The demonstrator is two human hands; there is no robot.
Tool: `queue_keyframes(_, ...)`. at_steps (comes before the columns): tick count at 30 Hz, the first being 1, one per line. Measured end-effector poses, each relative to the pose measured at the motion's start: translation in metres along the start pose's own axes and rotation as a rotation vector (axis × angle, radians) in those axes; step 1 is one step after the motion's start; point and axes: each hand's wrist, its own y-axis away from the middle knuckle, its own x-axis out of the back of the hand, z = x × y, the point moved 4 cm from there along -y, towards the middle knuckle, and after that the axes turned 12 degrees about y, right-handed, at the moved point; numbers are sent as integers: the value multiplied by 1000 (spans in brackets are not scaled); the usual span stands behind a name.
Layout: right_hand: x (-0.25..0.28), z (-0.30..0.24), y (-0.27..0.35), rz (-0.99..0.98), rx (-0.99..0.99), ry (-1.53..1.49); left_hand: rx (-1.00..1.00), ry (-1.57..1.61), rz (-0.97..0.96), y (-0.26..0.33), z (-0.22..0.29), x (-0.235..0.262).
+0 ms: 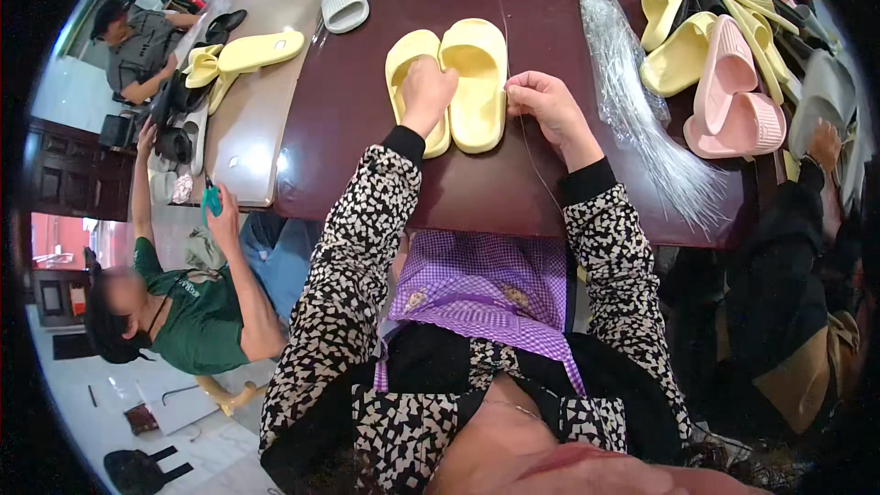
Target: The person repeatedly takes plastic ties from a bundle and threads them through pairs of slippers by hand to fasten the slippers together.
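Observation:
A pair of yellow slippers lies side by side on the dark red table in front of me. My left hand [428, 92] is closed over the left yellow slipper [403, 53], its fingertips hidden inside the foot opening. Beside the outer edge of the right yellow slipper [477, 82], my right hand [547, 107] pinches a thin strand [534, 163]. The strand trails down toward the table's near edge, and a fine line also runs up past the slipper's top.
A bundle of clear strands [632, 82] in plastic lies to the right. Beyond it are piled yellow, pink slippers [724, 73] and grey ones, with another person's hand [825, 147] there. At left, a person in green [206, 312] holds a green-handled tool [212, 197]. White slippers [345, 5] lie far left.

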Motion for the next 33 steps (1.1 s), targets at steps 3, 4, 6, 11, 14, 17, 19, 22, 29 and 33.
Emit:
queue_keyframes(3, 7, -8, 8, -14, -3, 61, 12, 7, -9, 22, 8, 2)
queue_keyframes(4, 10, -9, 10, 2, -4, 58, 13, 8, -15, 32, 11, 3)
queue_keyframes(6, 15, -14, 12, 37, 0, 50, 1, 9, -19, 47, 17, 4)
queue_keyframes(11, 18, -12, 14, 25, 19, 71, -78, 76, -30, 70, 28, 7)
queue_keyframes(14, 15, -7, 14, -5, 6, 88, -64, 167, -78, 79, 21, 11)
queue_keyframes(17, 4, -23, 10, -7, 28, 124, -198, 361, 40, 81, 43, 49)
queue_keyframes(19, -6, -31, 11, -4, 32, 145, -370, 307, 40, 77, 66, 69)
queue_keyframes(22, -26, -26, 28, -94, 53, 210, -682, 179, 85, 92, 89, 82)
queue_keyframes(29, -63, -72, 79, -190, 368, 752, -888, 112, -136, 115, 86, 96)
queue_keyframes(33, -73, -85, 92, -90, 566, 1093, -738, 164, -162, 127, 71, 106)
